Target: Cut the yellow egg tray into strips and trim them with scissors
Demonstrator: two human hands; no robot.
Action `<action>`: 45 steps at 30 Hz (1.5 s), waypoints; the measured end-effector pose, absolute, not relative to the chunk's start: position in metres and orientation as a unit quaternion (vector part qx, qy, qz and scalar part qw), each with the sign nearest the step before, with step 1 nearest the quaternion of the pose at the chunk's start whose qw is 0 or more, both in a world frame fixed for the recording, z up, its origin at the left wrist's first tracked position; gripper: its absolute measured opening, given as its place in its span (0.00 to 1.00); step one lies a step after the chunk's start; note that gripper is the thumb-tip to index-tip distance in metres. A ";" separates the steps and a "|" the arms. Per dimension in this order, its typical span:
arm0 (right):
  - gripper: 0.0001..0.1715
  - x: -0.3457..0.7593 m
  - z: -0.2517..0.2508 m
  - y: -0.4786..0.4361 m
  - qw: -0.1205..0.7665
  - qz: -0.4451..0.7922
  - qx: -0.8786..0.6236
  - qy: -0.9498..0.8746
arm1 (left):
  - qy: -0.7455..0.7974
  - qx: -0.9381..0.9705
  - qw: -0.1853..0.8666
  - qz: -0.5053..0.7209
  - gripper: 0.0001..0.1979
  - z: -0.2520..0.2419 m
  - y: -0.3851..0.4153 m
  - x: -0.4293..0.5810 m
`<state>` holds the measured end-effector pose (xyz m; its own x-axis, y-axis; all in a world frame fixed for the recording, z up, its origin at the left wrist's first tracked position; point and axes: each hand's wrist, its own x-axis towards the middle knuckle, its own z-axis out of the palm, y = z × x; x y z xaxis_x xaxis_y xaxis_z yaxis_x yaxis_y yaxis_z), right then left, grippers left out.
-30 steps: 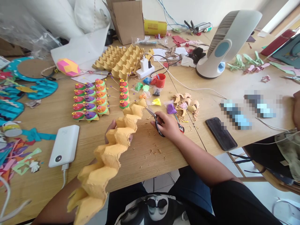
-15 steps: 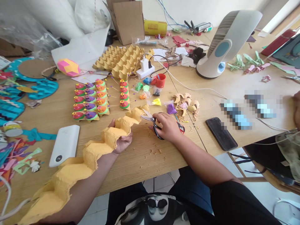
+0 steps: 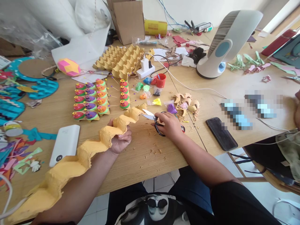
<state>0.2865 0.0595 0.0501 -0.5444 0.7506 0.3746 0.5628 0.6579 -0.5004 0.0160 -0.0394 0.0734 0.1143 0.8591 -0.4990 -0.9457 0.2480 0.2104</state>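
A long yellow egg-carton strip (image 3: pixel 82 153) runs from the lower left up to the middle of the table. My left hand (image 3: pixel 120 139) is closed round the strip near its upper part, thumb and fingers at its edge. In my right hand (image 3: pixel 170 125) is a pair of scissors (image 3: pixel 151 115), fingers in the black handles, blades parted beside the strip's far end. Whether the blades touch the strip is hard to tell. Small carton shavings (image 3: pixel 153 151) lie on the wood below the hands.
Behind the strip stand rows of painted carton figures (image 3: pixel 90 103). A white power bank (image 3: pixel 64 145) lies left. Carton scraps (image 3: pixel 187 103), a red cup (image 3: pixel 160 80), a phone (image 3: pixel 221 133) and a white fan (image 3: pixel 225 47) are to the right. Part of another person shows at the right edge.
The strip has shifted slightly left and down at its near part, and my left hand's fingers show more. My right hand and the scissors have moved slightly right.
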 end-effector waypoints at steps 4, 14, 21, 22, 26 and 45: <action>0.21 0.288 0.052 0.059 0.289 0.165 -0.375 -0.865 | 0.262 -0.063 0.756 0.597 0.28 0.070 -0.040 0.013; 0.21 0.290 0.055 0.056 0.271 0.143 -0.380 -0.873 | 0.261 -0.041 0.763 0.590 0.25 0.064 -0.041 0.007; 0.23 0.290 0.056 0.054 0.278 0.145 -0.379 -0.871 | 0.270 -0.039 0.759 0.591 0.27 0.067 -0.040 0.010; 0.23 0.290 0.056 0.054 0.278 0.147 -0.379 -0.870 | 0.272 -0.041 0.757 0.592 0.28 0.068 -0.040 0.010; 0.24 0.290 0.056 0.054 0.276 0.162 -0.378 -0.869 | 0.271 -0.043 0.755 0.596 0.29 0.069 -0.040 0.012; 0.26 0.289 0.060 0.051 0.276 0.156 -0.391 -0.864 | 0.273 -0.035 0.759 0.591 0.27 0.067 -0.039 0.010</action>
